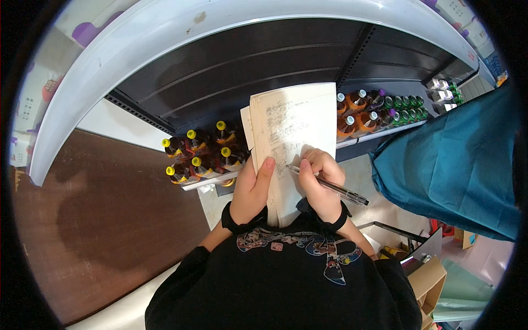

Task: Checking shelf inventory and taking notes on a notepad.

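An opened paper notebook (301, 119) with handwriting on its page lies upright before my chest. My left hand (252, 187) grips its lower left edge, the thumb on the page. In my right hand (324, 181) is a clear-barrelled pen (346, 194), held between thumb and fingers, its tip at the written lines near the middle of the page. The heel of the right hand is close to the notebook's lower right part. Behind the notebook, a dark shelf is partly hidden.
Yellow-capped bottles (198, 163) stand on the shelf at left; orange drink bottles (365, 121) and green cans (408, 115) at right. A brown board (123, 206) lies left, a teal cloth (449, 165) hangs right, and a cardboard box (429, 280) sits lower right.
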